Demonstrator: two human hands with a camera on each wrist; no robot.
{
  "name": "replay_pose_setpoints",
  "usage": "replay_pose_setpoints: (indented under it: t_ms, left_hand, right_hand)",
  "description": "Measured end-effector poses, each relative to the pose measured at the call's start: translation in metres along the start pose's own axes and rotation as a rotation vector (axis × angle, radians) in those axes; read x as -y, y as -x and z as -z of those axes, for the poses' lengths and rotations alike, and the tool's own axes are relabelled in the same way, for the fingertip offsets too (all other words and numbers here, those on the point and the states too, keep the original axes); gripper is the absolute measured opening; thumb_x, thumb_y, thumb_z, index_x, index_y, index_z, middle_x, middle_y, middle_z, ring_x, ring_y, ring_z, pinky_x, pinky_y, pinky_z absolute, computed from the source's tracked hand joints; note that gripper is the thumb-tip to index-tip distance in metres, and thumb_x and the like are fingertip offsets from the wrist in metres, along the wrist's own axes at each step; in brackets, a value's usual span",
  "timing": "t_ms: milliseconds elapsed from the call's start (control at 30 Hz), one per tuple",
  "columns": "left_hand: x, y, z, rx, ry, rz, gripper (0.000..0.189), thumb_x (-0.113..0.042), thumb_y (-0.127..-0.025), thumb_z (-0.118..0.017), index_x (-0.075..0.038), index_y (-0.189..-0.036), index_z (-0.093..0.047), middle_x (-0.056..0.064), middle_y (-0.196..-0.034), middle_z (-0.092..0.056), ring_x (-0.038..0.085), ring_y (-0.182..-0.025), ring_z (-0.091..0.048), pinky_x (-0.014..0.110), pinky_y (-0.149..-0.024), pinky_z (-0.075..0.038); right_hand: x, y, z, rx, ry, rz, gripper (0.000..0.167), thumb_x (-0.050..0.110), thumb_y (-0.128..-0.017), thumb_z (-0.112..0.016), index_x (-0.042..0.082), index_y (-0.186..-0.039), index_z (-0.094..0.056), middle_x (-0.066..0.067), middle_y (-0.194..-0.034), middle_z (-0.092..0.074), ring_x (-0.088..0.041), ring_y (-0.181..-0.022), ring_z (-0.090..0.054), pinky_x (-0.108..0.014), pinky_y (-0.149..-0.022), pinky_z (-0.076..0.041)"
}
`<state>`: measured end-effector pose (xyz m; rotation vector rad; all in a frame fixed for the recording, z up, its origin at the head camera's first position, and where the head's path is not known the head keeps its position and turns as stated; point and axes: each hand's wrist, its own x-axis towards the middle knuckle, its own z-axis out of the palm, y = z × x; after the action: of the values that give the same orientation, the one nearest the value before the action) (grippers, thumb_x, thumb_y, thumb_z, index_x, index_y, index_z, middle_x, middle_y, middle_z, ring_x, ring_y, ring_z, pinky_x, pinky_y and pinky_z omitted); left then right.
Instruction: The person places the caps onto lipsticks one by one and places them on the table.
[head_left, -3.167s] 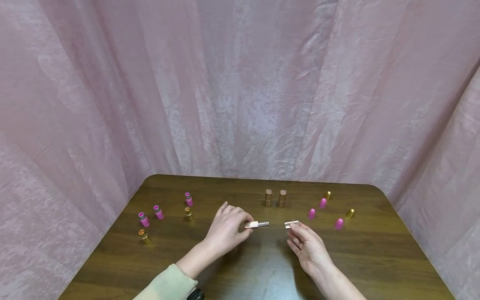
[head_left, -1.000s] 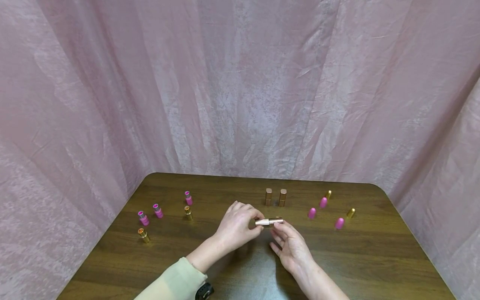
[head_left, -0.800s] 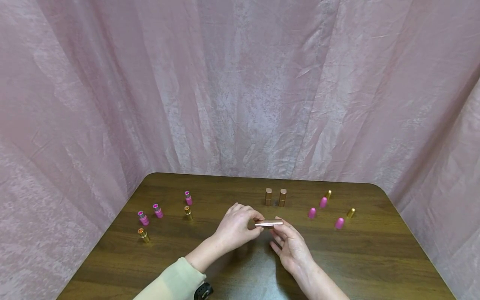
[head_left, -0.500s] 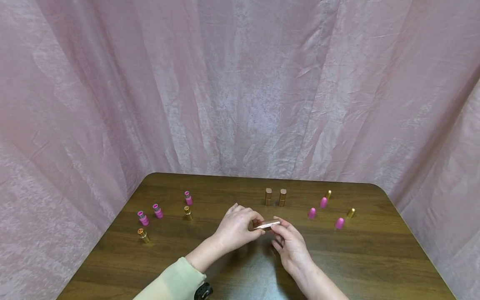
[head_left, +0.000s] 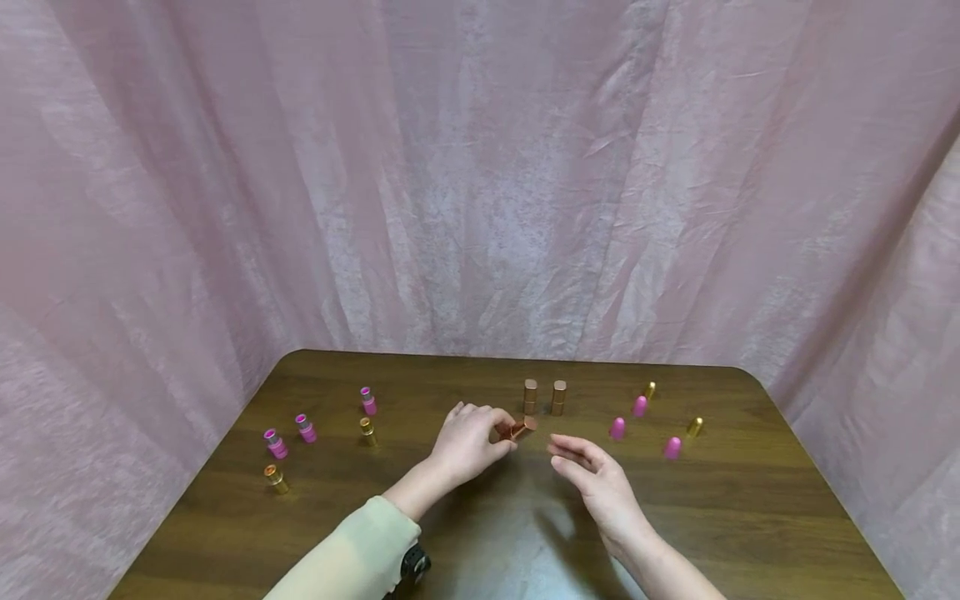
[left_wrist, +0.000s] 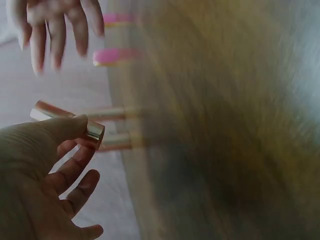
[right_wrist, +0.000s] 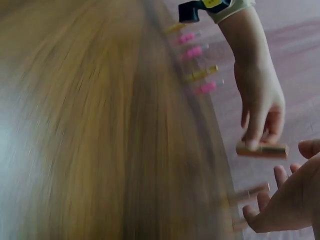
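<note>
My left hand [head_left: 467, 443] pinches a capped rose-gold lipstick [head_left: 523, 428] between thumb and fingers, tilted, above the table. The left wrist view shows the thumb [left_wrist: 75, 125] lying across the tube. Just beyond stand two matching rose-gold lipsticks, a left one [head_left: 530, 397] and a right one [head_left: 558, 397], both upright and capped. My right hand [head_left: 603, 487] holds nothing; its relaxed fingers point toward the held lipstick, a short gap away.
On the left stand uncapped lipstick tubes, three pink [head_left: 305, 427] and two gold [head_left: 367, 432]. Opposite them, at the right, are three pink caps [head_left: 617, 428] and two gold caps [head_left: 695, 427]. A pink curtain [head_left: 480, 183] hangs behind the brown wooden table [head_left: 720, 517].
The tube and its cap, apart at first, were brought together between both hands. My right hand has let go and drawn back; my left has carried the lipstick slightly toward the standing pair.
</note>
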<state>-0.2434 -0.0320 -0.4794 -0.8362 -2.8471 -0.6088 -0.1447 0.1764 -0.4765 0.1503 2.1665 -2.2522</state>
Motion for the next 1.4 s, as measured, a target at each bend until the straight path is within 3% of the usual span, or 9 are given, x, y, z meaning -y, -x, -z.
replay_pose_setpoints:
  t_ms: [100,167,367,500,767,1033,1200,1400]
  left_hand:
    - [0.011,-0.012,-0.005,-0.009,0.046,0.055,0.020,-0.032,-0.089,-0.080,-0.023,-0.105,-0.074,-0.012,-0.097,-0.071,0.022,-0.101,-0.063,0.062,-0.113,-0.031]
    - [0.017,-0.019,-0.007,-0.022,0.065,0.085,0.018,-0.029,-0.089,-0.080,-0.022,-0.104,-0.073,-0.010,-0.097,-0.072,0.024,-0.101,-0.064,0.059,-0.108,-0.038]
    - [0.030,-0.039,-0.014,-0.034,0.111,0.172,0.014,-0.028,-0.091,-0.078,-0.022,-0.101,-0.071,-0.008,-0.099,-0.073,0.026,-0.101,-0.064,0.052,-0.093,-0.048]
    - [0.034,-0.046,-0.019,-0.017,0.166,0.221,0.012,-0.027,-0.092,-0.077,-0.022,-0.101,-0.071,-0.007,-0.099,-0.072,0.025,-0.103,-0.064,0.052,-0.095,-0.048]
    - [0.040,-0.053,-0.031,0.001,0.216,0.308,0.010,-0.026,-0.093,-0.077,-0.022,-0.100,-0.070,-0.006,-0.101,-0.072,0.028,-0.108,-0.062,0.053,-0.097,-0.045]
    - [0.043,-0.055,-0.037,-0.010,0.206,0.297,0.014,-0.027,-0.093,-0.076,-0.021,-0.105,-0.070,-0.004,-0.105,-0.072,0.032,-0.116,-0.058,0.054,-0.102,-0.042]
    - [0.049,-0.048,-0.035,0.008,0.184,0.269,0.033,-0.034,-0.092,-0.077,-0.018,-0.120,-0.070,0.000,-0.117,-0.069,0.033,-0.120,-0.055,0.056,-0.103,-0.041]
    - [0.055,-0.035,-0.022,0.039,0.110,0.259,0.058,-0.044,-0.092,-0.074,-0.013,-0.140,-0.061,0.006,-0.135,-0.063,0.036,-0.125,-0.053,0.058,-0.107,-0.039]
  right_hand:
    - [-0.001,0.003,0.018,-0.009,0.134,0.025,0.034,0.016,-0.096,-0.071,0.009,-0.129,-0.067,-0.007,-0.128,-0.068,-0.024,-0.123,-0.060,-0.033,-0.104,-0.042]
    - [-0.003,0.005,0.031,-0.012,0.270,0.068,0.032,0.020,-0.097,-0.071,0.012,-0.128,-0.068,-0.003,-0.130,-0.067,-0.020,-0.124,-0.058,-0.033,-0.102,-0.044]
    - [-0.017,0.009,0.063,-0.063,0.743,0.313,0.032,0.024,-0.094,-0.075,0.018,-0.125,-0.071,0.000,-0.129,-0.067,-0.029,-0.131,-0.048,-0.056,-0.104,-0.038]
    - [-0.027,0.013,0.075,-0.082,0.895,0.434,0.034,0.020,-0.090,-0.079,0.016,-0.122,-0.072,-0.003,-0.126,-0.069,-0.037,-0.129,-0.050,-0.062,-0.102,-0.037]
    - [-0.036,0.018,0.080,-0.072,0.972,0.429,0.035,0.023,-0.088,-0.081,0.018,-0.121,-0.073,0.006,-0.121,-0.070,-0.037,-0.132,-0.049,-0.062,-0.104,-0.036]
    - [-0.036,0.019,0.077,-0.058,0.955,0.415,0.035,0.023,-0.089,-0.080,0.018,-0.122,-0.072,0.010,-0.120,-0.070,-0.037,-0.135,-0.047,-0.061,-0.107,-0.032]
    - [-0.035,0.020,0.081,-0.066,0.956,0.437,0.034,0.024,-0.089,-0.080,0.018,-0.122,-0.072,0.009,-0.120,-0.070,-0.037,-0.133,-0.048,-0.062,-0.105,-0.033]
    - [-0.031,0.020,0.104,-0.134,0.954,0.470,0.033,0.020,-0.089,-0.080,0.015,-0.121,-0.073,-0.003,-0.121,-0.071,-0.039,-0.128,-0.051,-0.064,-0.099,-0.036]
